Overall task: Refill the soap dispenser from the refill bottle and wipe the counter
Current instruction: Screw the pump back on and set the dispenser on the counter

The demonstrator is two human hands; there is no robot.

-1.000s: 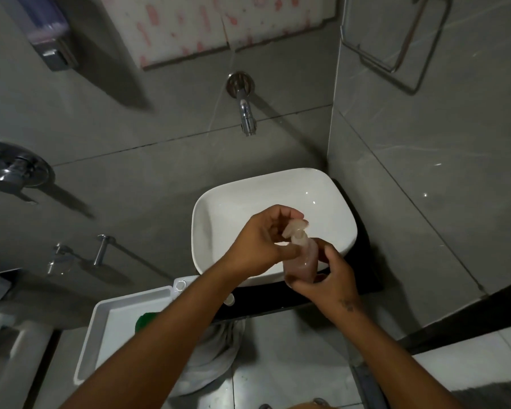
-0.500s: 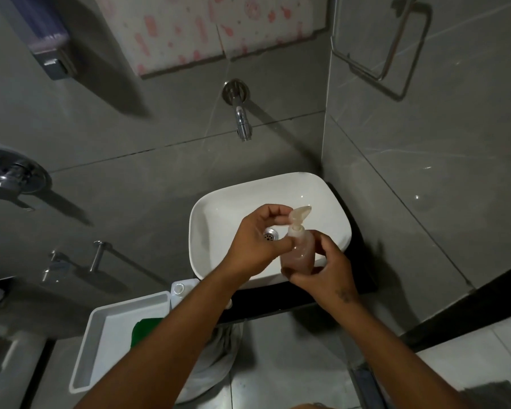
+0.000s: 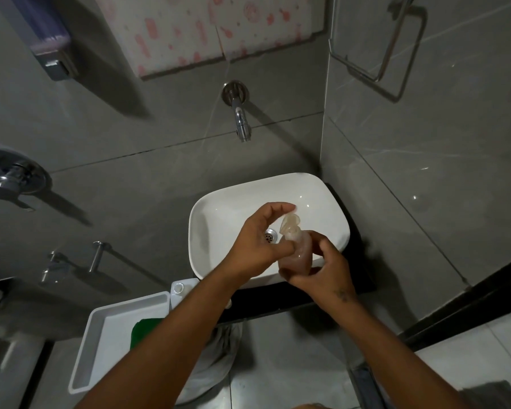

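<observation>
Soap dispenser (image 3: 297,249), pinkish, translucent, held upright over the white basin's (image 3: 213,214) front rim. Right hand (image 3: 322,270) grip clenched around its lower body. Left hand (image 3: 257,240) grip curled at pump head and neck, thumb against the bottle. Wall tap (image 3: 239,113) above; white tray (image 3: 101,335) lower left.

Both bare forearms extend forward from the lower edge of the view and converge. Right hand (image 3: 326,270): fingers wrapped around the body of a small translucent brownish pump bottle (image 3: 297,250), held upright. Left hand (image 3: 257,243): thumb pressed against the bottle's neck, fingers (image 3: 278,208) curled over the pump head.
</observation>
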